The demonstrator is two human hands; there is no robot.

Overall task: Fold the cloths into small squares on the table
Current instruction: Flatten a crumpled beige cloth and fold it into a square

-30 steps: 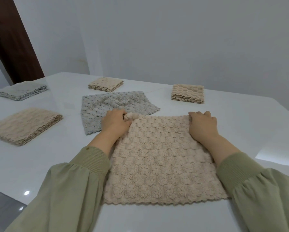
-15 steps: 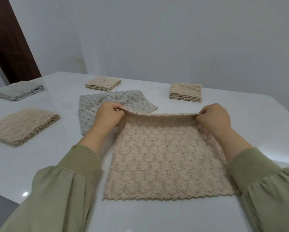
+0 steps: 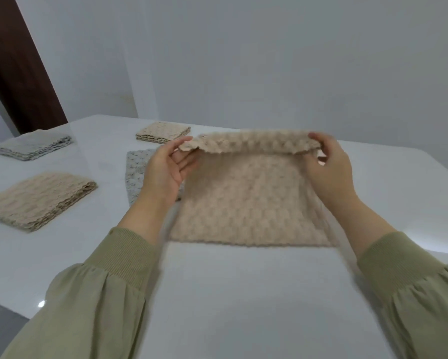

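A beige textured cloth (image 3: 248, 200) is lifted off the white table (image 3: 230, 301), hanging from its far edge with the near edge still low by the table. My left hand (image 3: 165, 172) pinches its far left corner. Its far right corner is pinched by my right hand (image 3: 329, 169). The top edge curls over toward me between the two hands. A grey cloth (image 3: 137, 174) lies flat behind, mostly hidden by my left hand and the beige cloth.
A folded beige stack (image 3: 36, 200) sits at the left, a folded grey stack (image 3: 33, 147) at the far left, and another folded beige square (image 3: 163, 132) at the back. A dark wooden door frame (image 3: 18, 73) stands at the left behind the table.
Both hands gripped the far corners of the flat beige cloth and raised them up and toward me. The cloth's far half left the table.
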